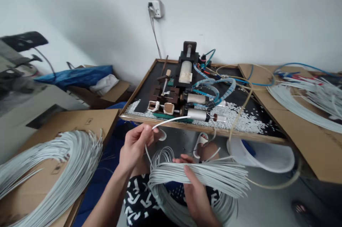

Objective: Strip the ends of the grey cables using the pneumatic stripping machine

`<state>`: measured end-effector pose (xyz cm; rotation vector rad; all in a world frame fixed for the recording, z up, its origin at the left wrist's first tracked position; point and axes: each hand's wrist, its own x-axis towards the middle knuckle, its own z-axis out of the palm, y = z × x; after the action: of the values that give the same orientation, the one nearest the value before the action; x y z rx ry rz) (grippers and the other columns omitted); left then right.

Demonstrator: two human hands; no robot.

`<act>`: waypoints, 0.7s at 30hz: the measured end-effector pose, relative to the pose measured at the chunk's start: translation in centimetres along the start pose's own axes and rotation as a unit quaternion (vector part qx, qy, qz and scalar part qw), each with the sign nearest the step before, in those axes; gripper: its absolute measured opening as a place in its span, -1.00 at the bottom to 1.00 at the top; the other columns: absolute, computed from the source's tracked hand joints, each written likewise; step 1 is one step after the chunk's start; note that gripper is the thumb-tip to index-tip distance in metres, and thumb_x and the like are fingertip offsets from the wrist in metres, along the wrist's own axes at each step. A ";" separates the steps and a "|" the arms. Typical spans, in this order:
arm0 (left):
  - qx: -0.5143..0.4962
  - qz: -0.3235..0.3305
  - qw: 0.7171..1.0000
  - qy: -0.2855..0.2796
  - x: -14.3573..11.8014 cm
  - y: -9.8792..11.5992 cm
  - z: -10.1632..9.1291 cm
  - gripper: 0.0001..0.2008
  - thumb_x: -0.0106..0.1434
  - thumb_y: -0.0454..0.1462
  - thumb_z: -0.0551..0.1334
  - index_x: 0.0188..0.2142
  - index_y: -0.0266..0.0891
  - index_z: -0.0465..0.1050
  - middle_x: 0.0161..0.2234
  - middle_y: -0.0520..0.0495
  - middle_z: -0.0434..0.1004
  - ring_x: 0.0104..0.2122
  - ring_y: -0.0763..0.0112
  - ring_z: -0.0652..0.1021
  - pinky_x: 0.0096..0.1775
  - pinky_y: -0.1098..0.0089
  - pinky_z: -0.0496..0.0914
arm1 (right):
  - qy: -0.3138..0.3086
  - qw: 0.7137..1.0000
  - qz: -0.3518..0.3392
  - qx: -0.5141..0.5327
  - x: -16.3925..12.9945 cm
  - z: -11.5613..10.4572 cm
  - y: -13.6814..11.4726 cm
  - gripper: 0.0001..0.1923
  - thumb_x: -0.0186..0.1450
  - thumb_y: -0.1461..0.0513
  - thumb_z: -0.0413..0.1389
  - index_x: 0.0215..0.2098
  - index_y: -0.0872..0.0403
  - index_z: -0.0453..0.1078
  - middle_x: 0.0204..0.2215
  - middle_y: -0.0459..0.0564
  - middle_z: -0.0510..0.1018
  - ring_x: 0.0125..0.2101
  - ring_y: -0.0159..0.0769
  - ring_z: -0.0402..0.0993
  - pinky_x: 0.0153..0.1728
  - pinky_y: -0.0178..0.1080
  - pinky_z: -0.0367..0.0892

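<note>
Over my lap, my left hand (pixel 136 141) pinches one white cable (pixel 171 120) aimed at the stripping machine (pixel 184 91), my right hand (pixel 196 191) clamps the cable bundle (pixel 203 173); I'd feed straight, unkinked.

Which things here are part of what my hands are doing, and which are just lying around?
In use: left hand pinching single white wire; right hand gripping wire bundle; machine.

Lying about: wire pile, blue bag, white bucket.
</note>
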<state>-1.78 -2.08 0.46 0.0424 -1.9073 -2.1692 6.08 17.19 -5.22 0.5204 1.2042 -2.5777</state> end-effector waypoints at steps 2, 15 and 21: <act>-0.003 -0.002 0.999 0.039 0.4 -0.4 0.3 -0.62 0.34 0.00 0.33 -0.39 -0.28 0.50 -0.66 0.14 0.22 -0.67 0.59 0.23 -0.59 0.50 0.11 | 0.009 0.999 0.028 0.015 0.1 -0.3 0.3 -0.60 0.15 -0.01 0.39 -0.09 -0.07 0.55 -0.09 0.01 0.70 0.01 -0.05 0.57 0.19 0.02 0.33; 0.084 -0.003 0.988 0.130 0.1 -3.0 1.5 -0.69 0.29 -0.03 0.34 -0.39 -0.23 0.51 -0.49 -0.02 0.62 -0.53 0.40 0.59 -0.43 0.45 0.50 | 0.000 1.000 0.008 -0.010 -0.4 -0.6 0.3 -0.67 0.23 -0.01 0.35 -0.09 -0.10 0.60 -0.06 -0.01 0.70 0.07 -0.07 0.56 0.24 -0.01 0.34; 0.077 -0.008 0.984 0.158 1.0 -4.3 1.5 -0.63 0.26 0.02 0.36 -0.39 -0.25 0.51 -0.49 -0.08 0.65 -0.55 0.36 0.61 -0.47 0.44 0.49 | 0.011 1.000 0.024 0.011 -0.3 -0.4 0.2 -0.62 0.14 -0.02 0.42 -0.14 -0.07 0.60 -0.09 0.01 0.71 0.04 -0.06 0.59 0.22 -0.01 0.37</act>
<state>-3.76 -0.32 -3.35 0.4076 -1.8861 -1.8841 6.53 17.44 -5.48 0.5770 1.1578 -2.5541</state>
